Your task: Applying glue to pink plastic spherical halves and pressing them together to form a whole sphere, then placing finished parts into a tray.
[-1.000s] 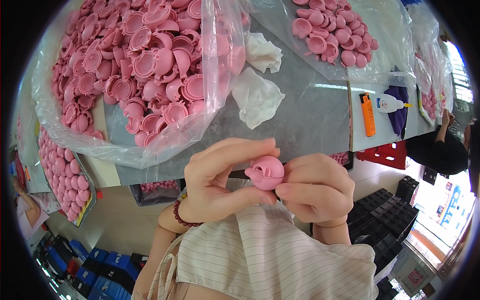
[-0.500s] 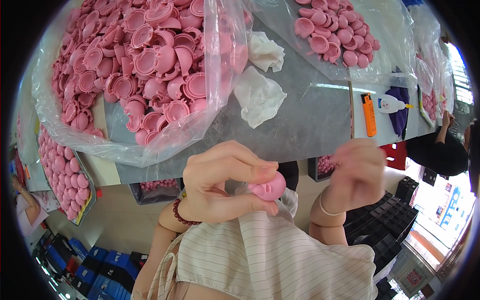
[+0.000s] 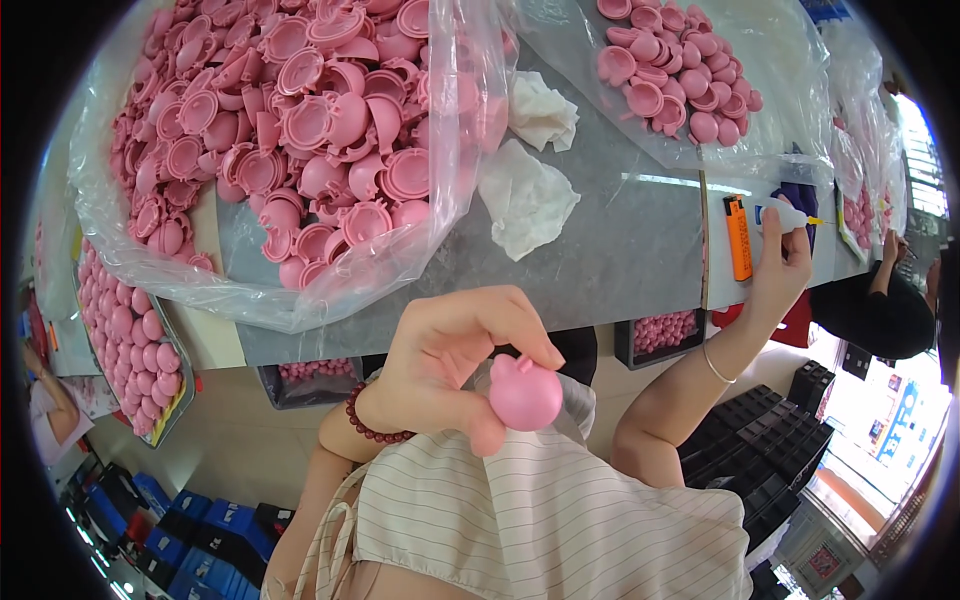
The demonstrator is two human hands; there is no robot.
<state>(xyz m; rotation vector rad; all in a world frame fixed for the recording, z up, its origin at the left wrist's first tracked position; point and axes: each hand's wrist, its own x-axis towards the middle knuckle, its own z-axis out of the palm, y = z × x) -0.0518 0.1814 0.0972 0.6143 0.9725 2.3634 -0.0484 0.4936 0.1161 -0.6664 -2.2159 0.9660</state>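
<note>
My left hand (image 3: 450, 365) pinches a small round pink plastic ball (image 3: 527, 395) with ear-like bumps between thumb and fingertips, over my striped top. Out to the right, my right hand (image 3: 786, 262) has its fingers on a white glue bottle (image 3: 790, 216) with a yellow nozzle, which is partly covered by them. The bottle lies on the table, beside a dark purple cloth (image 3: 797, 193). An orange box-cutter-like item (image 3: 738, 238) lies just left of that hand.
A clear plastic bag (image 3: 290, 310) full of pink half-shells (image 3: 325, 120) covers the table's left. Another bag (image 3: 775, 110) with pink parts lies far right. Crumpled white tissues (image 3: 528, 200) lie between them. Trays (image 3: 172, 350) of pink pieces stand at left and below the table edge.
My right hand has moved from near the ball out to the glue bottle on the right. In my left hand the ball has turned, its ears now toward the table.
</note>
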